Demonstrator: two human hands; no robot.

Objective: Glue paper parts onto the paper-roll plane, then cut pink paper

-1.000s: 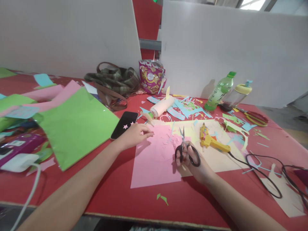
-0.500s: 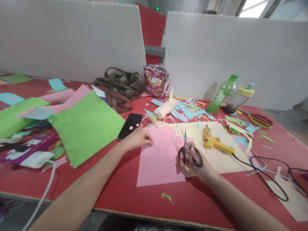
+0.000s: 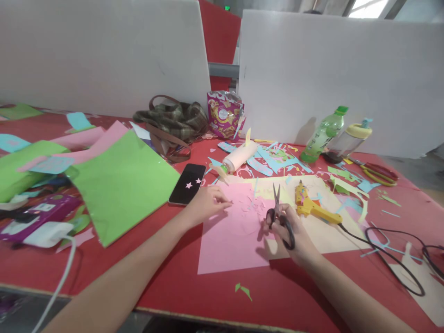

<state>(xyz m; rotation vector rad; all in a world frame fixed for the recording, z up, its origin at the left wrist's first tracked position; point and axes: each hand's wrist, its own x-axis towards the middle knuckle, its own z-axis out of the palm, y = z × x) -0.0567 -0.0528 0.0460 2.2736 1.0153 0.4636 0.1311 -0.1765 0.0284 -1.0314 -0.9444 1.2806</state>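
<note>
My right hand (image 3: 287,226) grips black-handled scissors (image 3: 276,208), fingers in the loops, blades pointing away and slightly parted. They hover over the right edge of a pink paper sheet (image 3: 229,249). My left hand (image 3: 206,203) is above the sheet's upper left, thumb and fingertips drawn together; whatever is between them is too small to make out. Small pink paper scraps (image 3: 249,203) lie between the hands. Just behind my left hand rests a black phone (image 3: 182,187) with two pink paper stars (image 3: 189,185) on it.
A yellow glue gun (image 3: 314,208) with a black cord lies on cream paper (image 3: 329,243) at right. Behind are a wrapped roll (image 3: 241,156), a snack bag (image 3: 225,115), a green bottle (image 3: 324,134) and red-handled pliers (image 3: 379,173). Green sheet (image 3: 121,189) and power strip (image 3: 45,212) lie left.
My left hand has moved right over the pink sheet, away from the phone. My right hand has turned the scissors, still in its grip, and shifted slightly right. The camera view has shifted too.
</note>
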